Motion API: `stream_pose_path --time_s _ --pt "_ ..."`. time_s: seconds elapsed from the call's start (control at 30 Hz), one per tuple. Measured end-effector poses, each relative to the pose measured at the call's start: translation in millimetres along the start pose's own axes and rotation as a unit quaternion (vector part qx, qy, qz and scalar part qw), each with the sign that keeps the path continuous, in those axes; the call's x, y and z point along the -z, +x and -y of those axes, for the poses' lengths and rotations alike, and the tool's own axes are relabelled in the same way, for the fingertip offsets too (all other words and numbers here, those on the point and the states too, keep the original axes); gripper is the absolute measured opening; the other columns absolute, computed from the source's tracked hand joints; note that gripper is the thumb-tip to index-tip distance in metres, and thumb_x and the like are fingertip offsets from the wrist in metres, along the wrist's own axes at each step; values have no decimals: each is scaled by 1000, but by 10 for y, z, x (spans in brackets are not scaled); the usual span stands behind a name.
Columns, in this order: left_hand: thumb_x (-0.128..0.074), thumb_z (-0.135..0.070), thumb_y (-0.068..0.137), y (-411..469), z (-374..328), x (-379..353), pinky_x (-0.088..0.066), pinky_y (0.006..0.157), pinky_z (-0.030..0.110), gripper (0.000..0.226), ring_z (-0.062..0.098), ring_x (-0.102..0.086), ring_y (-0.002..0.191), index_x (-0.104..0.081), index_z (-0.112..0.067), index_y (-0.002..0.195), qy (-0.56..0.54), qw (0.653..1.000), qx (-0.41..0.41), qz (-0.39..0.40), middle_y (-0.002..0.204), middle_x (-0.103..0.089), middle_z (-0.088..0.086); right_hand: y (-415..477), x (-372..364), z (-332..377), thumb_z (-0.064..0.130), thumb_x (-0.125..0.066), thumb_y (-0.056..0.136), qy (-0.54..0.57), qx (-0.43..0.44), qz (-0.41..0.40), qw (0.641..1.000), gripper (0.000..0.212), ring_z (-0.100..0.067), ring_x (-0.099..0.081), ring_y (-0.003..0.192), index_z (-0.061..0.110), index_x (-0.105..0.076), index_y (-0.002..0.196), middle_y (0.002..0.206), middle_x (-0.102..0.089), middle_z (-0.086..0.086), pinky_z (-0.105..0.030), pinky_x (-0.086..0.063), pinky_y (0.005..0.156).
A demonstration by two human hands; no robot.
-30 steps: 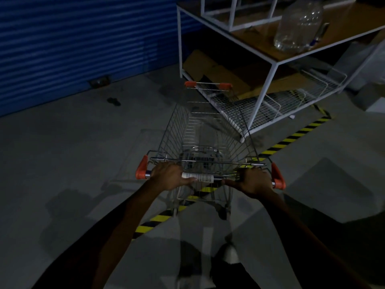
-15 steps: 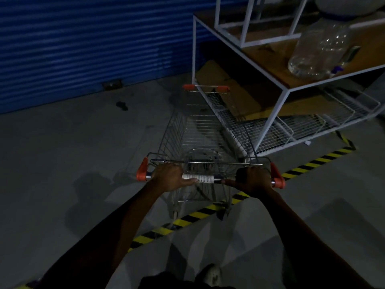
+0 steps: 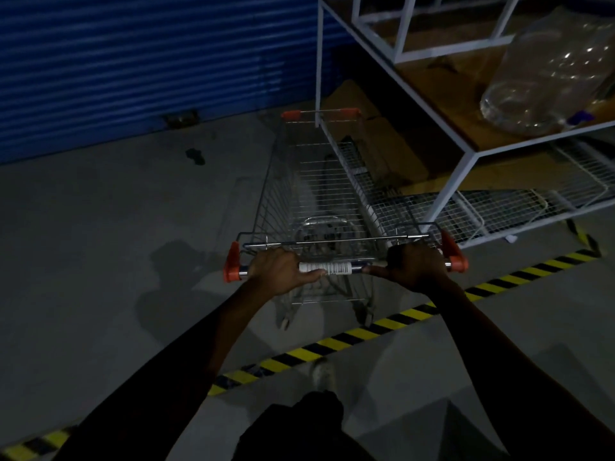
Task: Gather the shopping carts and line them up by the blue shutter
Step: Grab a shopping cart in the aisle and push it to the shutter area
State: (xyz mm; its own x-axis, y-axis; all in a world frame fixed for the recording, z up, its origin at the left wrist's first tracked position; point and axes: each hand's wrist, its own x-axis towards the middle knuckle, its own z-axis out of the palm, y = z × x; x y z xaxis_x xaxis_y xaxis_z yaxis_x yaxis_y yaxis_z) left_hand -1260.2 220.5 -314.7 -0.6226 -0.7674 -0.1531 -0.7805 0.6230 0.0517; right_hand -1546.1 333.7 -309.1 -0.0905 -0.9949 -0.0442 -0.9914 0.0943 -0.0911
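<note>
A wire shopping cart (image 3: 319, 181) with orange corner caps stands in front of me on the grey floor, its nose pointing toward the blue shutter (image 3: 139, 58). My left hand (image 3: 279, 271) grips the left part of the push handle. My right hand (image 3: 416, 267) grips the right part, thumb stretched along the bar. A white barcode label sits on the handle between my hands. The cart's basket holds nothing. Its front right corner is close beside the white rack's post.
A white metal rack (image 3: 466, 154) stands at the right, with a large clear water jug (image 3: 545, 84) on its wooden shelf and cardboard and wire panels below. Yellow-black floor tape (image 3: 332, 344) runs diagonally behind the cart. A small dark object (image 3: 195, 156) lies near the shutter.
I have pushed the cart forward over the striped tape, closer to the shutter and alongside the rack. Both hands keep their hold on the handle.
</note>
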Motion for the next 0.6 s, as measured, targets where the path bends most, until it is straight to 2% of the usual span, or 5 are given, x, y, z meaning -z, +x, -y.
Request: stream_pose_path --time_s 0.13,0.23,0.4,0.5,0.6 --pt "-18 -100 64 517 -69 93 -43 68 27 100 18 -70 92 -76 -24 93 -16 1000 5 -24 98 -75 0 443 20 -374 103 -12 67 18 6 -1 1000 101 -14 -51 42 14 -55 50 44 -51 -1 -35 -51 48" --pt "-29 -96 72 841 -151 146 -47 75 28 87 18 -69 99 -76 -30 104 -21 999 8 -32 106 -74 -2 738 40 -635 104 -17 65 31 -1 7 999 100 -12 -56 46 16 -63 54 48 -56 1 -37 -54 52" --pt "-9 -104 62 1273 -323 140 -45 72 26 105 14 -69 97 -76 -33 101 -13 998 38 -48 103 -75 -7 1039 125 -1013 105 -10 62 21 14 9 1000 95 -10 -51 47 20 -54 55 49 -51 2 -28 -40 47" --pt "-19 -101 68 1459 -478 104 -49 77 28 94 15 -69 101 -75 -33 102 -24 997 62 -50 106 -75 -7 1191 165 -1282 107 -10 56 31 12 9 999 97 -13 -55 53 22 -57 64 53 -52 3 -29 -40 50" --pt "-3 -104 61 1606 -674 77 -49 72 27 110 14 -71 91 -76 -27 89 -17 993 88 -70 94 -76 -6 1303 138 -1533 103 -19 67 61 71 -76 993 76 -17 -52 44 32 -43 56 45 -49 -1 -24 -30 48"
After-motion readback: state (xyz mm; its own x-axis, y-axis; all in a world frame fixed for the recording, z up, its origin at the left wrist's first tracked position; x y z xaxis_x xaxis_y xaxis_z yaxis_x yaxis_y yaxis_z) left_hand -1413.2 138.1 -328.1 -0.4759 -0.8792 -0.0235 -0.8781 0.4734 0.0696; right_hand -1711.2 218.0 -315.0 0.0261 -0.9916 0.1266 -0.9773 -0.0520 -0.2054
